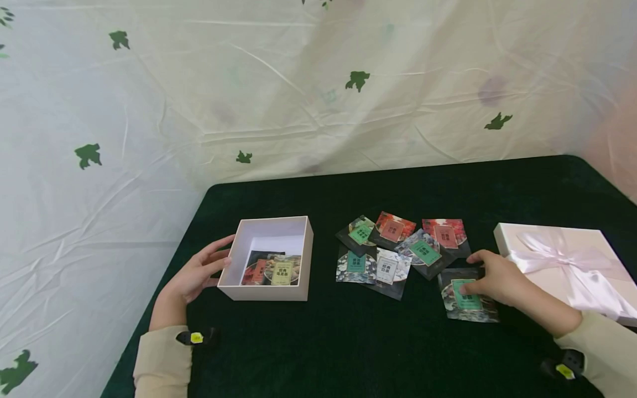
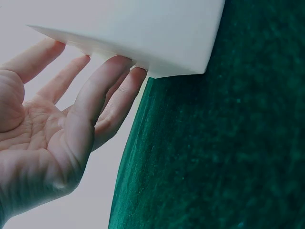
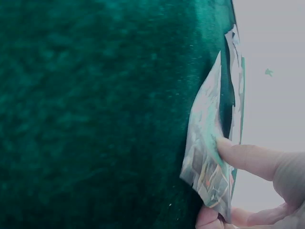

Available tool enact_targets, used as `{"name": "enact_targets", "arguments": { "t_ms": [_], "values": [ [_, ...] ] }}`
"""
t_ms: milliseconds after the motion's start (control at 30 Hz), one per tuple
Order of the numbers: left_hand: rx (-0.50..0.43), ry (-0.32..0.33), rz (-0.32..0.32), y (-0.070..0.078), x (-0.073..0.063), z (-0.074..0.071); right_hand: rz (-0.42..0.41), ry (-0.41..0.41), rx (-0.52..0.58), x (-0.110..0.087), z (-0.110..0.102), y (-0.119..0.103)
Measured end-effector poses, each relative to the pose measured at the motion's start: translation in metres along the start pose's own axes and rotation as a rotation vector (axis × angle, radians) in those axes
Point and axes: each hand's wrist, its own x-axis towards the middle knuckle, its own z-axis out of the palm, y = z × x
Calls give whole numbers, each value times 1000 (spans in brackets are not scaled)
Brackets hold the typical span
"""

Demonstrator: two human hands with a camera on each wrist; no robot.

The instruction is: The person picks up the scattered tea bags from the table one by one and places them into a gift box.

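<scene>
Creased pale sheeting [image 1: 278,94] printed with dark green shapes hangs behind a deep green cloth-covered table [image 1: 318,354]. Under the right hand [image 1: 502,279] is a flat square packet [image 1: 470,310] with a green label and a photo print, pinched with the thumb on its face and other fingers at its edge; in the right wrist view it bends and tilts in that grip. Just beyond the fingertips lies a red-labelled packet [image 1: 446,236], partly overlapped by a grey-and-green packet [image 1: 425,251]. Farther to the hand's left, four more overlap in pairs: a leafy green-labelled packet [image 1: 360,232] with a red one [image 1: 393,229], and a teal-labelled packet [image 1: 355,265] with a white-labelled one [image 1: 390,271]. Close on the hand's right sits a pale pink box [image 1: 587,242] dressed with a satin bow [image 1: 564,261].

Well apart, the left hand [image 1: 199,268] is loosely extended, its fingertips touching the near side of an uncovered white box [image 1: 264,293]. Inside that box, a yellow-green-labelled packet [image 1: 282,271] partly covers a red-labelled sachet [image 1: 256,272]. Cream sleeves [image 1: 161,359] cover both forearms.
</scene>
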Motion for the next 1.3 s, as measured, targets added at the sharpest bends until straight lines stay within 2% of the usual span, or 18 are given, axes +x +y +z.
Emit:
{"name": "enact_targets", "arguments": {
  "t_ms": [267, 600, 1167, 1300],
  "values": [
    [5, 5, 1, 0, 0, 2, 23, -77, 68, -2, -5, 3],
    [-1, 6, -6, 1, -1, 1, -37, -129, 129, -4, -17, 9],
    [-5, 1, 1, 0, -2, 1, 8, -189, 249, -11, -29, 18],
    [2, 1, 3, 0, -1, 1, 5, -207, 323, -13, -31, 20]
  ]
}}
